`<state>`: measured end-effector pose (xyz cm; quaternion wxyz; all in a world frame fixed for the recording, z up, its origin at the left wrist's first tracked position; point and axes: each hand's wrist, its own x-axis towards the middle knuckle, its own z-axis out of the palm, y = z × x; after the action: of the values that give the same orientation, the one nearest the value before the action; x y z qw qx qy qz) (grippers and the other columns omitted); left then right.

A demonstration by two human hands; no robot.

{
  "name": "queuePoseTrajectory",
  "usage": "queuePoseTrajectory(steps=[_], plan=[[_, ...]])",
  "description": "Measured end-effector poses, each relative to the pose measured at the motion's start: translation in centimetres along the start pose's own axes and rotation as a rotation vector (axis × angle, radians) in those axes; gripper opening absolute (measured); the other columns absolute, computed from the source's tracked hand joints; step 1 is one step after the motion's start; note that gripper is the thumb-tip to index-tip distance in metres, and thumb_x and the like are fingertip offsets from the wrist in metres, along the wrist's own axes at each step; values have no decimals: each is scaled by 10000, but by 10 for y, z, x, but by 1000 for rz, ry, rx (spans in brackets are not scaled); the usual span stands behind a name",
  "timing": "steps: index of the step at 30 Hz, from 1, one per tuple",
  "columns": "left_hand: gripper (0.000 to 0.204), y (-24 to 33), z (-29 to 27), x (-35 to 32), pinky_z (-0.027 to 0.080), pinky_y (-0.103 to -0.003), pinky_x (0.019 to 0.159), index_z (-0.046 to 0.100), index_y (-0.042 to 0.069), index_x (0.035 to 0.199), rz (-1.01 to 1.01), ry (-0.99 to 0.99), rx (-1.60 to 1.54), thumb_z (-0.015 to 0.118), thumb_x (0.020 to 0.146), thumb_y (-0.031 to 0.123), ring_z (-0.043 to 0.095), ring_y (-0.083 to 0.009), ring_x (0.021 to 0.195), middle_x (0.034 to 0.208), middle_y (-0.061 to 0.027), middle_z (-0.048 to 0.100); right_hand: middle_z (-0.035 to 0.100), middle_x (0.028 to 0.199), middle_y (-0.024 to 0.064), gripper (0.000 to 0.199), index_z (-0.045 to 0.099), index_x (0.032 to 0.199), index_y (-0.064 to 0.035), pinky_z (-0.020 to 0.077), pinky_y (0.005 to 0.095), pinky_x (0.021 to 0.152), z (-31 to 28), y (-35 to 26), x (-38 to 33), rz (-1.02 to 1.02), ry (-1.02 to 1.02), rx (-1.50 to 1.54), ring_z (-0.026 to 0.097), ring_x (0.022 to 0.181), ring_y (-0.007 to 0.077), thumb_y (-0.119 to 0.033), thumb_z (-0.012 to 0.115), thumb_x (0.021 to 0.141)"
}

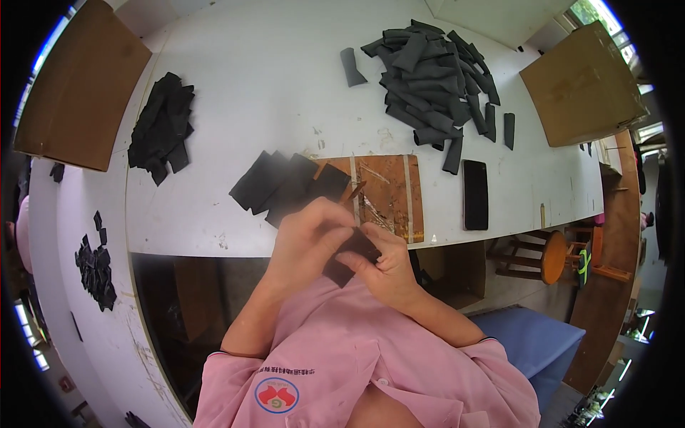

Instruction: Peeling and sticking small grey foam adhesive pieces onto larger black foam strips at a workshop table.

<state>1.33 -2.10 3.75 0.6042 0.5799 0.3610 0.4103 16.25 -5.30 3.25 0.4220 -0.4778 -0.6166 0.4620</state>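
Note:
Close to my chest, at the table's front edge, both hands hold one small dark piece of fabric-like sheet (345,269). My left hand (310,239) pinches its upper left side, fingers bent. My right hand (391,267) grips the other side, with the thumb lying across its face. A thin brown pointed thing (354,192) shows just above my left fingers; I cannot tell whether it is held. Beyond the hands lie several flat dark pieces (265,184), partly overlapping a worn brown board (397,187) with pale strips across it.
A large heap of dark tube-like pieces (435,78) lies at the far right, and a flatter dark pile (164,128) at the left. A black phone (476,195) rests right of the board. Cardboard boxes (82,85) flank the white table (264,85). A wooden stool (552,257) stands right.

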Motion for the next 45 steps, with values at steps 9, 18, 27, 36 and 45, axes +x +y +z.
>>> queuePoseTrajectory(steps=[9, 18, 27, 36, 45], plan=[[151, 0, 22, -18, 411, -199, 616, 530, 9, 877, -126, 461, -132, 582, 795, 125, 510, -76, 680, 768, -27, 553, 498, 658, 74, 135, 566, 676, -2, 395, 322, 494, -8, 21, 1, -255, 275, -388, 500, 580, 230, -39, 690, 636], [178, 2, 24, -21, 391, -193, 553, 545, 27, 797, -371, 363, -296, 555, 803, 205, 517, -81, 641, 749, -37, 566, 469, 646, 90, 219, 505, 644, -7, 400, 339, 504, -13, 29, 5, -417, 249, -532, 484, 591, 255, 59, 638, 484], [109, -1, 21, -19, 397, -202, 512, 529, 48, 747, -478, 378, -438, 544, 793, 145, 538, -98, 594, 689, -47, 581, 425, 632, 81, 169, 480, 628, -14, 390, 330, 496, -15, 33, 6, -529, 179, -671, 456, 573, 237, 28, 606, 524], [41, -4, 18, -20, 408, -215, 477, 545, 40, 768, -524, 432, -493, 508, 753, 29, 552, -118, 555, 660, -69, 591, 394, 620, 60, 109, 492, 634, -15, 362, 299, 467, -14, 37, 6, -634, 152, -795, 435, 565, 201, -23, 572, 560], [73, -12, 15, -17, 413, -199, 446, 562, 26, 791, -549, 472, -485, 505, 749, 8, 563, -109, 541, 609, -34, 547, 385, 626, 54, 128, 494, 644, -26, 349, 294, 463, -14, 39, 8, -747, 70, -943, 405, 557, 186, -95, 550, 552]])
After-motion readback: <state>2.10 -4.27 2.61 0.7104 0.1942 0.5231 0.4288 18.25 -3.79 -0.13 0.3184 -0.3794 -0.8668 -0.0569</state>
